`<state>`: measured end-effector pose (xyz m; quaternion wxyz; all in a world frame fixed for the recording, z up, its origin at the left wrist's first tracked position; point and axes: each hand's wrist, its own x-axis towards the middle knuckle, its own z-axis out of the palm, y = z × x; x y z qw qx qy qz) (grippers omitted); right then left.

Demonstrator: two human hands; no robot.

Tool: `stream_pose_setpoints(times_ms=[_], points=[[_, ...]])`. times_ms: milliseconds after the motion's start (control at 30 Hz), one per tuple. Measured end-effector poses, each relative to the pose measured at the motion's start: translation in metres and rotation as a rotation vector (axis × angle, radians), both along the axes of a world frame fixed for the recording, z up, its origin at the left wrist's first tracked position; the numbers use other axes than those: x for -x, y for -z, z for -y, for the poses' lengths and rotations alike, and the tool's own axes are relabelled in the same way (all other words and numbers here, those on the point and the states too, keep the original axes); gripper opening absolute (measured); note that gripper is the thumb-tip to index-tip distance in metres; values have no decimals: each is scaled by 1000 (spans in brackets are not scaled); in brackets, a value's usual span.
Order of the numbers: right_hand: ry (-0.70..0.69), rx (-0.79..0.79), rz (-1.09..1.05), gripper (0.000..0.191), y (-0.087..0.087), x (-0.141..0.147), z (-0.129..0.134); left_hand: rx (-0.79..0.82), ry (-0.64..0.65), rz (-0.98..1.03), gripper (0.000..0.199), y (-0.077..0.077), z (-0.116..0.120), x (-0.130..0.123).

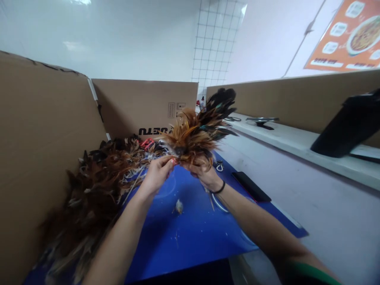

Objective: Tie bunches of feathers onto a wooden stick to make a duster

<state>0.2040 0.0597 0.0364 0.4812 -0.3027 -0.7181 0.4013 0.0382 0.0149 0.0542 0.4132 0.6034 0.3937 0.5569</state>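
Note:
A bundle of brown and black feathers (192, 132) is held up over the blue table surface (190, 237). My left hand (158, 172) pinches at the bundle's lower left edge, thumb and fingers pressed together. On the right, my right hand (203, 170) is closed on the lower part of the bundle, its fingertips partly covered by feathers. A dark band circles my right wrist. Beneath the hands, a small pale feather tuft (179, 206) lies on the blue surface.
A large heap of brown feathers (97, 190) lies at the left, against cardboard walls (35, 130). A black phone (251, 186) rests at the table's right side. Above it, a white ledge (297, 138) holds a black object (346, 126) and a metal item.

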Motion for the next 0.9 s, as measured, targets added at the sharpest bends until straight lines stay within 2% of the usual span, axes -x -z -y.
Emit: stream_pose_setpoints(times_ms=[100,167,333,500,600,700,800,900], points=[[94,-60,-113,18,7,8,11,-40,-71,-37,39,6,-6,-1],[187,-180,-74,16,8,12,18,-92,-158,-117,38,9,-9,-2],[464,-552,295,19,3,15,29,-228,-386,-418,30,13,-8,-6],[574,-890,776,23,-17,9,41,-320,-498,-768,33,13,-2,-10],[513,-1017,1022,23,-43,6,49,-339,-543,-979,31,14,3,-13],[346,-1013,1183,24,-77,5,47,-357,-529,-1149,31,14,8,-15],[137,-961,1263,18,-110,5,32,-434,-403,-1209,32,12,11,-15],[-48,-856,1229,12,-129,2,8,-521,-251,-1143,35,8,12,-11]])
